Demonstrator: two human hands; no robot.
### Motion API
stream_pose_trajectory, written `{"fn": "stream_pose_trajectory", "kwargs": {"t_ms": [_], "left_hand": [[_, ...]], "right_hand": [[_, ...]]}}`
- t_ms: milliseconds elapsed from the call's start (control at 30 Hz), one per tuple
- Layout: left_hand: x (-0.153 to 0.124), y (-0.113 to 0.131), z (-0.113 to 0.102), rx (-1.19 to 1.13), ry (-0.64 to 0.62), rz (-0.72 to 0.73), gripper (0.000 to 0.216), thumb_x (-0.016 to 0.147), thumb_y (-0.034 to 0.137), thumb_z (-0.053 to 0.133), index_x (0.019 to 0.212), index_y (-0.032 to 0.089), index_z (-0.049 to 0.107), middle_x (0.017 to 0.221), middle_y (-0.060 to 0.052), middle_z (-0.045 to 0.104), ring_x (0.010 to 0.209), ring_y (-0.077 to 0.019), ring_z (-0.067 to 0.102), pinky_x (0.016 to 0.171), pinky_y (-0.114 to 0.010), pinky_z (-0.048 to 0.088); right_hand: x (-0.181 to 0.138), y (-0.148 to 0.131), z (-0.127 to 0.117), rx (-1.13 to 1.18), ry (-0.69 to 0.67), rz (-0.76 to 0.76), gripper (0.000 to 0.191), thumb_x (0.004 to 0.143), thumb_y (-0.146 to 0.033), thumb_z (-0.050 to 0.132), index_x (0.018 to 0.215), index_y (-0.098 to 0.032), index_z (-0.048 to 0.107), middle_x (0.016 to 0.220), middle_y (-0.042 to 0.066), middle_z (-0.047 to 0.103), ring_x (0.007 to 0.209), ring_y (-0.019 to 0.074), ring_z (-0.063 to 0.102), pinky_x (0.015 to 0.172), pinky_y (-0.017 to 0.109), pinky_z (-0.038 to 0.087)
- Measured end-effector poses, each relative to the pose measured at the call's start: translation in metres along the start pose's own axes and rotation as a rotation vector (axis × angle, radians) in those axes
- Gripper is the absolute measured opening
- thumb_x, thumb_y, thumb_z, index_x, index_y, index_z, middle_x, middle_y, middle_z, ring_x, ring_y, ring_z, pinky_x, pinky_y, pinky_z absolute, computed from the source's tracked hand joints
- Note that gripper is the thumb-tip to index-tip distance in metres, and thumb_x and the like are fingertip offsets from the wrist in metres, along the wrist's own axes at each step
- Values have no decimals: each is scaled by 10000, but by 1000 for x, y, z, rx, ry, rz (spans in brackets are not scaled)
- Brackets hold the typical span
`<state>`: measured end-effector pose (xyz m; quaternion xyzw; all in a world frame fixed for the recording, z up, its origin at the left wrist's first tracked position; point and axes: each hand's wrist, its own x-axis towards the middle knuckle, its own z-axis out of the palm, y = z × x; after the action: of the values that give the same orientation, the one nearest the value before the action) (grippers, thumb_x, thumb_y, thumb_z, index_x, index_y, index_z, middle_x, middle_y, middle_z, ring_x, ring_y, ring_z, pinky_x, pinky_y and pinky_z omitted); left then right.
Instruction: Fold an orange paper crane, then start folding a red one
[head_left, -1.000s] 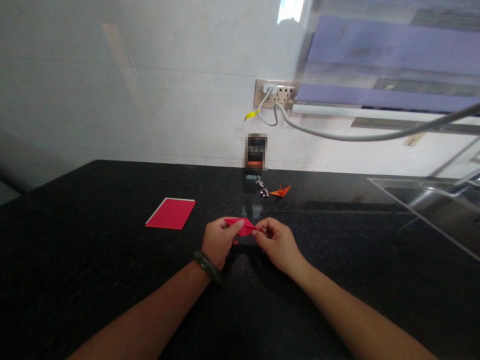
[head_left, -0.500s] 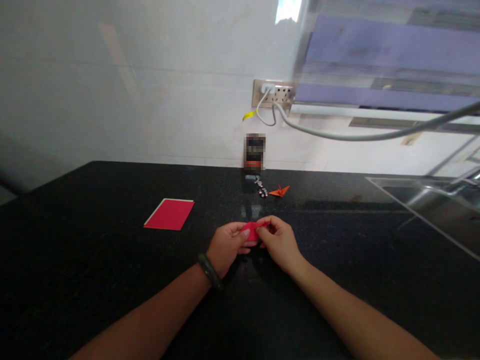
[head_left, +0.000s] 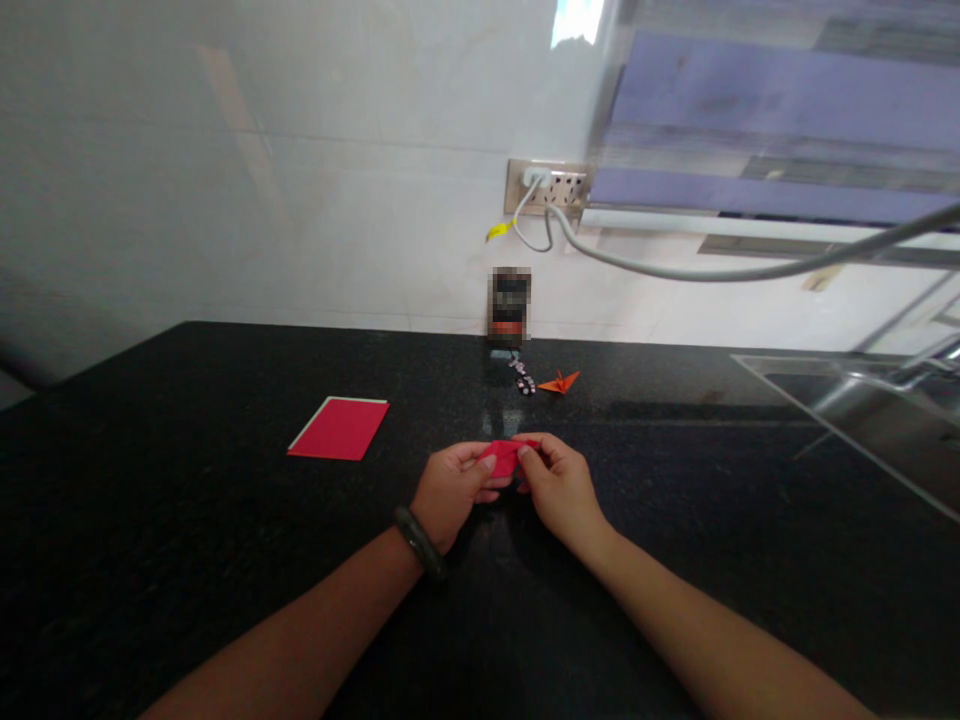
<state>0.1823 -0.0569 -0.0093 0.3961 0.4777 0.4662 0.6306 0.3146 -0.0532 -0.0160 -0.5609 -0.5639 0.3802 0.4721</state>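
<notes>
A small folded piece of red paper (head_left: 505,456) sits between my two hands, just above the black countertop (head_left: 187,560). My left hand (head_left: 452,490), with a dark bangle on its wrist, pinches the paper's left side with thumb and fingers closed. My right hand (head_left: 556,484) pinches the right side, fingers curled over the top edge. Most of the paper is hidden by my fingers.
A stack of red paper sheets (head_left: 339,428) lies to the left. An orange paper crane (head_left: 560,381) and a small beaded trinket (head_left: 523,378) sit near the back wall below a blurred dark object (head_left: 509,305). A steel sink (head_left: 885,410) is at the right. A grey cable (head_left: 712,272) runs from the wall socket (head_left: 547,187).
The red paper went from a long flat shape to a smaller folded one. Both hands moved closer together and slightly toward me.
</notes>
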Motion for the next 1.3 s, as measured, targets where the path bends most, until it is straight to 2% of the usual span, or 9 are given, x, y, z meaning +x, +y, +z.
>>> {"fn": "stream_pose_trajectory", "kwargs": {"t_ms": [433,567,667,833,1000,1100,1200,1300], "left_hand": [[0,-1,0,53,8,29,219,713,224,591,896,105,613,762,-77,701,650,-146,654,510,-186,464],[0,-1,0,47,28,35,215,719,211,583,901,99,607,762,-79,700,641,-142,652,507,-183,464],[0,-1,1,33,43,35,192,717,191,582,882,97,608,712,-64,695,610,-132,646,494,-179,462],[-1,1,2,69,31,55,189,722,196,580,881,98,614,723,-70,700,629,-143,651,507,-188,469],[-1,1,1,108,7,68,242,738,234,567,926,86,601,799,-104,702,682,-161,657,546,-203,481],[0,0,0,120,14,76,256,737,242,567,934,81,600,809,-110,699,673,-157,654,540,-201,477],[1,-2,-1,89,20,75,246,730,236,571,924,89,600,783,-96,698,657,-147,649,527,-193,473],[1,-3,-2,42,0,77,236,717,236,587,909,100,603,775,-80,694,659,-138,644,552,-201,484]], "right_hand": [[-1,-2,1,178,10,61,262,751,-317,469,860,-146,635,547,-4,556,452,117,509,421,230,442],[0,1,2,221,-1,29,265,731,-332,517,908,-156,604,573,-16,554,483,118,520,444,233,458],[0,2,2,183,-2,-12,235,692,-296,565,872,-152,609,622,-9,572,477,105,513,445,226,454],[2,-1,1,164,9,31,204,716,-275,514,803,-139,638,552,-4,581,434,106,510,429,227,446],[3,0,1,272,10,93,240,735,-305,495,827,-140,643,517,-3,572,462,126,530,432,234,455],[3,1,1,340,-5,78,292,761,-374,476,834,-140,634,538,1,559,497,132,534,419,230,452],[2,0,1,355,-57,46,300,717,-404,552,851,-144,615,580,-8,562,494,112,516,417,219,449],[2,-3,3,325,-90,35,299,636,-351,655,849,-151,590,589,-25,561,471,92,494,408,206,436]]}}
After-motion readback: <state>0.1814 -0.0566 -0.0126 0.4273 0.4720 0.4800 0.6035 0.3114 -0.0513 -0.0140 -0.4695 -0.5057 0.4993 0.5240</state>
